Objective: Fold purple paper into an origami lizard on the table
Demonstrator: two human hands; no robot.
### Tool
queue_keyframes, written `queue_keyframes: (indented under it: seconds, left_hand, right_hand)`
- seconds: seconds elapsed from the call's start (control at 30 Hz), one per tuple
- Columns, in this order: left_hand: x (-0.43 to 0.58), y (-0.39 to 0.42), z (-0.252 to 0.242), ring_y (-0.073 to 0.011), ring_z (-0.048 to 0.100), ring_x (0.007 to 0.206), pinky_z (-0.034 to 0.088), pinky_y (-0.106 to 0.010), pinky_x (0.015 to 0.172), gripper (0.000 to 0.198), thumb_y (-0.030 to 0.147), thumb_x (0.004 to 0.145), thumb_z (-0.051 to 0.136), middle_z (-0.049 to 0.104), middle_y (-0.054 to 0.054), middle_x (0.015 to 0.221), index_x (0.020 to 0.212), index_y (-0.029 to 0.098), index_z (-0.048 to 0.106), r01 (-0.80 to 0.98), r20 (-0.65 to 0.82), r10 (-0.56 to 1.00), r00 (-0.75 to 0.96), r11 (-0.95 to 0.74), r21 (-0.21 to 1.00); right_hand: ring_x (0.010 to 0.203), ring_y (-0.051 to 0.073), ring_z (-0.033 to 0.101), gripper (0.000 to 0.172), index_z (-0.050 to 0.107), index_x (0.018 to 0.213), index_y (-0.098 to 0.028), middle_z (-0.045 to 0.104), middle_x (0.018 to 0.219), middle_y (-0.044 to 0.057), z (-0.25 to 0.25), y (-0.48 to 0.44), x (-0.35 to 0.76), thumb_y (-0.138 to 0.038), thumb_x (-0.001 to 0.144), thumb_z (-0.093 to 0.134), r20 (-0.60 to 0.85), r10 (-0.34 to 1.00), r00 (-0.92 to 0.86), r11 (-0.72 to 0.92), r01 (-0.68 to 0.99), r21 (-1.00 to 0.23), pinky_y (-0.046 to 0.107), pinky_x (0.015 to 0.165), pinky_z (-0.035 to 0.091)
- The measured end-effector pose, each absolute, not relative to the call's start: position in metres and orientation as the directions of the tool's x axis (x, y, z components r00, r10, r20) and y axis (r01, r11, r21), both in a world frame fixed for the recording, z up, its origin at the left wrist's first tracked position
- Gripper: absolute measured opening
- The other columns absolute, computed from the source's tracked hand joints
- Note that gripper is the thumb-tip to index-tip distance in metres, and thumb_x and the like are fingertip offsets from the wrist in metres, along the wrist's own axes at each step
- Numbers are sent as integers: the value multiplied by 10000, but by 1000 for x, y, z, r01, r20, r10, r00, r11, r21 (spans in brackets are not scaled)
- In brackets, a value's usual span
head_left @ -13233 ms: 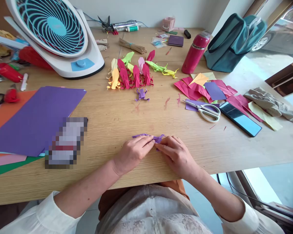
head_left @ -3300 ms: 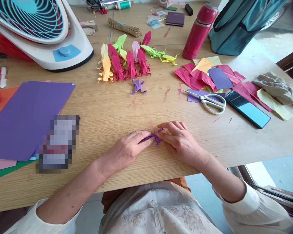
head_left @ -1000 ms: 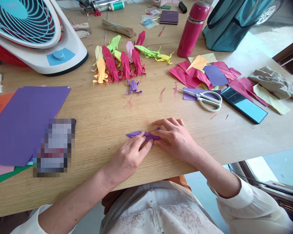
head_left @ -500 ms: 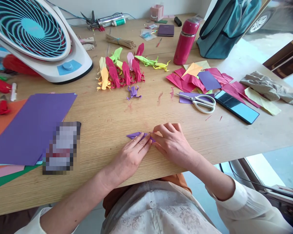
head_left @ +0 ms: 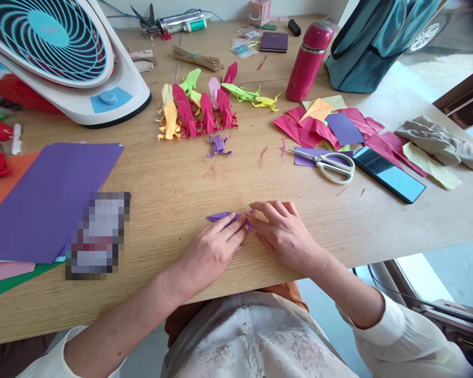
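A narrow piece of folded purple paper [head_left: 217, 216] lies on the wooden table close to its front edge, its pointed end sticking out to the left. Stretched flat across it, the fingers of my left hand [head_left: 215, 249] press it against the tabletop and cover its middle. At its right end, my right hand [head_left: 286, 231] pinches a small part between thumb and index finger, the other fingers curled above. A short purple tip shows by the right index finger. Farther back sits a finished purple origami frog [head_left: 219, 144].
Several coloured origami figures [head_left: 187, 118] stand behind the frog. White-handled scissors [head_left: 335, 167], a phone [head_left: 390, 174] and paper scraps [head_left: 299, 128] lie right, near a pink flask [head_left: 308, 63]. Purple sheets [head_left: 55, 205], a blurred-out object [head_left: 98, 233] and a fan [head_left: 118, 100] are left.
My right index finger has lifted slightly, and a purple tip now shows beside it. The left hand stays on the paper. The whole view has shifted a little.
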State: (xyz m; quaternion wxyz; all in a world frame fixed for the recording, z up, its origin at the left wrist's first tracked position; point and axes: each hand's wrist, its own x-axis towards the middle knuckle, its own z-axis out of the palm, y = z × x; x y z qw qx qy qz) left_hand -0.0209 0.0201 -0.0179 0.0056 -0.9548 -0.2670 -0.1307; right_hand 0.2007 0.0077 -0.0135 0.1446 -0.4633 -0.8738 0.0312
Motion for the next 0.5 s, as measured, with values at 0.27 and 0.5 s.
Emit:
queue_keyframes:
  seconds: [0.27,0.5]
  left_hand:
    - [-20,24,-19,-244,600,1275,514,-438,1087,308,187,968,563,686,-100,1318,1255,144,665,544,251,586,770,-809,221]
    - [-22,15,-15,-257,516,1373,396,-510,1162,409,201,961,558,588,-110,1446,1369,173,566,591,161,630,759,-772,235]
  right_hand:
    - [1161,288,512,251,693,1119,-195,576,1358,133,-14,8,197,-189,992,477,209,860,-465,509,805,-304,461,938,374]
    - [1191,307,557,327,628,1281,-314,563,1317,122,63,-60,205,-285,986,489,435,811,-391,583,491,-647,489,922,507]
